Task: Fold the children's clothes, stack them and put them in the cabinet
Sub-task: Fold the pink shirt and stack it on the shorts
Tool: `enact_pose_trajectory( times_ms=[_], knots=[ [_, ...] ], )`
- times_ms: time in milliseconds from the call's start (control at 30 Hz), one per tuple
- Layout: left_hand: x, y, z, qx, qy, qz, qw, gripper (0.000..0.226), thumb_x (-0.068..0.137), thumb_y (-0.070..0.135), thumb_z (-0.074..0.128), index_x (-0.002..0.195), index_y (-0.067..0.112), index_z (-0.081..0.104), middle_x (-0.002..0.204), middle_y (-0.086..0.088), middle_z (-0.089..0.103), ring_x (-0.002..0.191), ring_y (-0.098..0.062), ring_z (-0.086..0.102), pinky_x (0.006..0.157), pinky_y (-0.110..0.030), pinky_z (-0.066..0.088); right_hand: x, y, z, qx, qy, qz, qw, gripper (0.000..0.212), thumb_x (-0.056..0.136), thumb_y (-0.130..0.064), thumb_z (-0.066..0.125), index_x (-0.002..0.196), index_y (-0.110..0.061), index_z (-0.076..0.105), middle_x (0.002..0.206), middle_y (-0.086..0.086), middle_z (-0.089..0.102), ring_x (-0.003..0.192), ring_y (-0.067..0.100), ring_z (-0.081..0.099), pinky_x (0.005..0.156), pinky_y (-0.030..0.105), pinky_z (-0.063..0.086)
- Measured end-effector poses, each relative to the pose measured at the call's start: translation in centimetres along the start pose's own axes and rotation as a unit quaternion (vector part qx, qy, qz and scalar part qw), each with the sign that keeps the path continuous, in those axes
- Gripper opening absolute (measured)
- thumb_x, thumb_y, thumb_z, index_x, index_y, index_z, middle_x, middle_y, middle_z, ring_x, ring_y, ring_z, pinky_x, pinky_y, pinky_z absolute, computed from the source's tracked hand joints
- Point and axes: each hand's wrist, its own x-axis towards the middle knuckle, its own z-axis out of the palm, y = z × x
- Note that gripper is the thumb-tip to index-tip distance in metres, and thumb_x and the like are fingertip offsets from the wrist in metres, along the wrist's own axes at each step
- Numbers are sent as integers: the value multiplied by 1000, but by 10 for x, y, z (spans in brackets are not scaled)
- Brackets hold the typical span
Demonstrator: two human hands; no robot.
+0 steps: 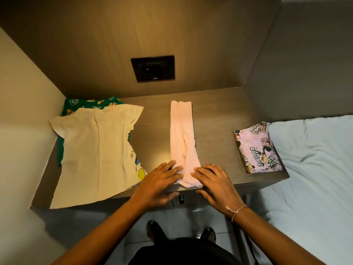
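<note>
Pink tights (182, 134) lie folded into a long, narrow, slightly wrinkled strip on the table (215, 115); left hand (159, 183) and right hand (216, 181) press its near end, each grip open, fingers flat.

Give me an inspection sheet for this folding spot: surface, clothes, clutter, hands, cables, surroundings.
Surface: wooden tabletop, set in a corner.
Job's things: pink leggings folded into a long strip, centre; cream T-shirt spread flat at left, over a green printed garment; folded purple cartoon-print garment at the right edge.
Clutter: nothing seen.
Hands: left hand and right hand press flat on the leggings' near end.
Cables: nothing seen; dark wall socket above.
Surroundings: bed with pale sheet at right; wall at left.
</note>
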Motion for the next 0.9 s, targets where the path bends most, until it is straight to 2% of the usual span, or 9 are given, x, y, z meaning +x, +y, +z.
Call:
enact_pose_trajectory(
  times_ms=[67, 133, 233, 333, 400, 567, 667, 800, 900],
  knots=[
    [-9, 10, 5, -17, 60, -8, 998, 38, 81, 34, 74, 116, 20, 70, 134, -2, 61, 132, -24, 50, 106, -43, 45, -7, -5, 0, 19, 49, -13, 999, 41, 80, -26, 67, 120, -23, 62, 124, -4, 63, 113, 20, 51, 95, 37, 44],
    [-17, 23, 9, -52, 111, -27, 992, 25, 79, 23, 77, 104, 19, 75, 122, -2, 68, 123, -22, 59, 98, -40, 52, -12, -14, -3, 59, 78, -2, 995, 34, 76, -16, 68, 109, -22, 68, 113, -6, 67, 106, 19, 54, 87, 37, 46],
    [-22, 40, -4, -203, 156, -120, 959, 22, 82, 17, 74, 104, 21, 73, 105, 3, 75, 100, -15, 70, 81, -36, 59, -16, -27, -22, 180, 85, 67, 978, 39, 73, -8, 71, 105, -30, 66, 103, -14, 65, 102, 10, 54, 82, 40, 49],
    [-14, 50, -36, -335, 176, -197, 904, 15, 88, 31, 65, 101, 26, 71, 91, 17, 71, 84, -8, 68, 70, -23, 57, -7, -33, -56, 306, 82, 141, 938, 29, 80, -31, 71, 106, -37, 60, 103, -20, 62, 99, 5, 59, 77, 36, 53],
    [1, 46, -61, -373, 181, -214, 885, 17, 87, 37, 63, 97, 25, 72, 86, 16, 71, 79, -8, 68, 63, -20, 55, 11, -29, -78, 330, 69, 156, 928, 29, 78, -44, 70, 104, -38, 58, 102, -17, 65, 96, 4, 62, 76, 35, 55],
    [60, -3, -98, -394, 134, -331, 847, 5, 88, 23, 69, 87, 18, 70, 82, -6, 71, 71, -27, 68, 59, -40, 60, 97, -2, -100, 255, 46, 180, 949, 25, 77, -39, 72, 98, -29, 64, 92, -7, 71, 85, 18, 64, 72, 34, 51],
    [95, -41, -98, -351, 91, -387, 847, 14, 89, 26, 68, 91, 12, 70, 89, -12, 72, 76, -28, 68, 61, -38, 61, 148, 19, -81, 231, 7, 214, 949, 24, 80, -34, 73, 102, -26, 66, 97, -3, 72, 89, 21, 65, 74, 32, 51],
    [122, -66, -85, -310, 52, -454, 834, 25, 90, 33, 65, 105, 13, 66, 102, -11, 69, 85, -30, 68, 71, -43, 62, 179, 30, -55, 228, -17, 279, 933, 42, 83, -37, 72, 121, -23, 59, 116, 5, 68, 105, 28, 63, 82, 31, 48],
    [113, -67, -68, -141, 41, -494, 857, 39, 88, 53, 60, 109, 19, 60, 101, 0, 65, 83, -21, 61, 69, -34, 53, 166, 30, -45, 210, 4, 327, 921, 53, 84, -48, 67, 127, -22, 53, 118, 5, 67, 108, 29, 61, 81, 34, 48]
  ],
)
